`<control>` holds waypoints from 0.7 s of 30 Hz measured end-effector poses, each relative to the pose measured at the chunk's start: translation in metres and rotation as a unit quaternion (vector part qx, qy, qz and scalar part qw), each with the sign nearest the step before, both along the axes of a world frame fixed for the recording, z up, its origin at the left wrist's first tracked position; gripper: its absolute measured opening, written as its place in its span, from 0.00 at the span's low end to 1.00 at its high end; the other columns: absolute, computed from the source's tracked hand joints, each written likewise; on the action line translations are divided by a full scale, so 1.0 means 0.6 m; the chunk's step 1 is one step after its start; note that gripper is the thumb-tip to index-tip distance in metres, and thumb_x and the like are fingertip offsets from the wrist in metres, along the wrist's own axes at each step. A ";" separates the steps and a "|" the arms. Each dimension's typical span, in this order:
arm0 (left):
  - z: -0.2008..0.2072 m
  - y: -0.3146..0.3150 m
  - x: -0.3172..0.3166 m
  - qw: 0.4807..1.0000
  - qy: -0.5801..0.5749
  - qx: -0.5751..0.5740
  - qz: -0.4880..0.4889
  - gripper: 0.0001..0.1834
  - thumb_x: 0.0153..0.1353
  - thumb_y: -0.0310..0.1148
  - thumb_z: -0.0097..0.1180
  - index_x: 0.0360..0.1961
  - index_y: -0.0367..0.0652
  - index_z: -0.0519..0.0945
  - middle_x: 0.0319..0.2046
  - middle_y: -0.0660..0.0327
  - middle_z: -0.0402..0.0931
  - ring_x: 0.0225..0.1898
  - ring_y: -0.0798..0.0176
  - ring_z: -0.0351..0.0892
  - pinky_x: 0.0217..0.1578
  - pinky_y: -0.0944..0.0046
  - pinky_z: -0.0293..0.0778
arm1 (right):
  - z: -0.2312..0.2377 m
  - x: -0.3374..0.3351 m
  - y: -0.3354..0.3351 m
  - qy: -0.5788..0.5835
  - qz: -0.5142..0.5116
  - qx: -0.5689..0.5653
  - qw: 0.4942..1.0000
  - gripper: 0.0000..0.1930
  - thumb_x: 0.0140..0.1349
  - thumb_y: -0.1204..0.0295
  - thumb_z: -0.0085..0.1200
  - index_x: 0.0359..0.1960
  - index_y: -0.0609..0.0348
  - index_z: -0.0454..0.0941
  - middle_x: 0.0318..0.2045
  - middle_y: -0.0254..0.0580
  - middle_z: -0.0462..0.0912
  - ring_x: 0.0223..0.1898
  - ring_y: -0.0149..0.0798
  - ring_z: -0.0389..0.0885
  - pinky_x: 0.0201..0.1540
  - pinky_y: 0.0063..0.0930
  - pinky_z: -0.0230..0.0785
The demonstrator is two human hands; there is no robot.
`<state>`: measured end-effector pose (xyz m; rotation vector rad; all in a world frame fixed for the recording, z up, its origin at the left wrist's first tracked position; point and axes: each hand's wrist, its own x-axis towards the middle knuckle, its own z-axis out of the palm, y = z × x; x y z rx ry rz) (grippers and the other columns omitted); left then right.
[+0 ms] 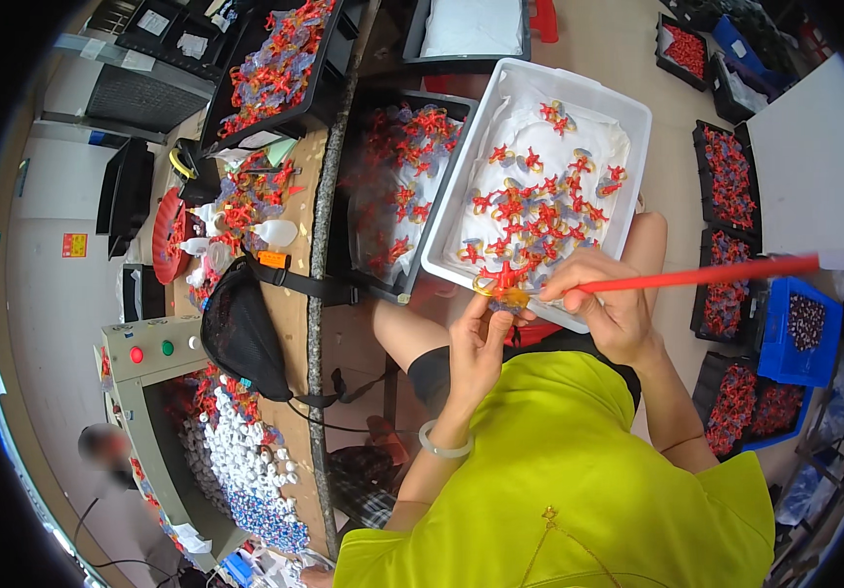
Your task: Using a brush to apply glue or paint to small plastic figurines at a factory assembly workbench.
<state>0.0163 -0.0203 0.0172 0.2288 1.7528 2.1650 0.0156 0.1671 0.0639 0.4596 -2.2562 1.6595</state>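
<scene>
Pinched in my left hand (478, 345) is a small plastic toy figure (509, 298) with red, yellow and purple-grey parts. My right hand (606, 306) is closed round a long, thin red-handled tool (711, 275), shaped like a paintbrush. Its handle points away to the right, and its small tip, hard to make out, reaches the figure. Both hands are at the near edge of a white plastic tub (644, 116) tilted on my lap. Inside the tub, many similar toy figures (539, 211) lie scattered on a white cloth.
Left of the tub stands a black crate (412, 284) of figures. A workbench (296, 245) holds a black waist bag (242, 328), white bottles (276, 232), loose parts and a machine with coloured buttons (152, 350). Right, black trays (730, 176) and a blue bin (802, 333) line the floor.
</scene>
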 end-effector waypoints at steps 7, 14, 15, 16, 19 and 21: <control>-0.004 -0.003 -0.001 1.000 -0.010 0.004 -0.009 0.23 0.67 0.40 0.49 0.54 0.31 0.69 0.36 0.59 0.77 0.37 0.67 0.78 0.40 0.69 0.74 | 0.009 -0.012 0.007 0.019 0.054 0.032 0.998 0.13 0.63 0.62 0.50 0.28 0.59 0.76 0.22 0.36 0.77 0.26 0.40 0.73 0.33 0.32 0.62; -0.006 -0.006 -0.002 0.999 -0.031 -0.021 -0.032 0.22 0.67 0.41 0.49 0.52 0.32 0.70 0.35 0.59 0.78 0.36 0.68 0.78 0.39 0.70 0.74 | 0.007 -0.008 0.014 -0.003 0.045 0.004 0.999 0.12 0.62 0.63 0.50 0.26 0.57 0.76 0.23 0.37 0.77 0.27 0.42 0.74 0.35 0.33 0.62; -0.008 -0.005 -0.001 0.998 -0.032 -0.028 -0.042 0.22 0.67 0.41 0.49 0.52 0.32 0.70 0.35 0.59 0.78 0.35 0.68 0.78 0.39 0.70 0.74 | 0.009 -0.005 0.020 -0.014 0.038 0.016 0.999 0.11 0.62 0.63 0.51 0.26 0.57 0.76 0.23 0.37 0.77 0.28 0.42 0.74 0.35 0.33 0.63; -0.010 -0.004 -0.001 0.998 -0.032 -0.025 -0.052 0.22 0.67 0.41 0.49 0.52 0.32 0.70 0.35 0.59 0.78 0.35 0.68 0.78 0.39 0.70 0.74 | 0.010 -0.002 0.022 -0.015 0.028 0.019 0.999 0.11 0.62 0.63 0.51 0.26 0.57 0.76 0.23 0.37 0.77 0.28 0.42 0.74 0.35 0.33 0.63; -0.013 0.011 0.001 0.998 -0.033 -0.016 -0.052 0.17 0.68 0.34 0.47 0.50 0.31 0.71 0.34 0.58 0.78 0.34 0.68 0.78 0.39 0.70 0.73 | 0.004 0.002 0.027 -0.015 0.013 0.014 1.000 0.10 0.61 0.66 0.52 0.26 0.58 0.76 0.24 0.38 0.77 0.28 0.43 0.75 0.35 0.34 0.63; 0.000 0.018 0.002 0.996 -0.061 -0.061 -0.032 0.15 0.68 0.31 0.46 0.50 0.31 0.71 0.34 0.58 0.78 0.34 0.68 0.78 0.38 0.69 0.74 | -0.009 0.003 0.032 -0.004 0.016 -0.011 1.000 0.08 0.59 0.69 0.53 0.25 0.59 0.76 0.25 0.40 0.78 0.29 0.44 0.76 0.34 0.35 0.64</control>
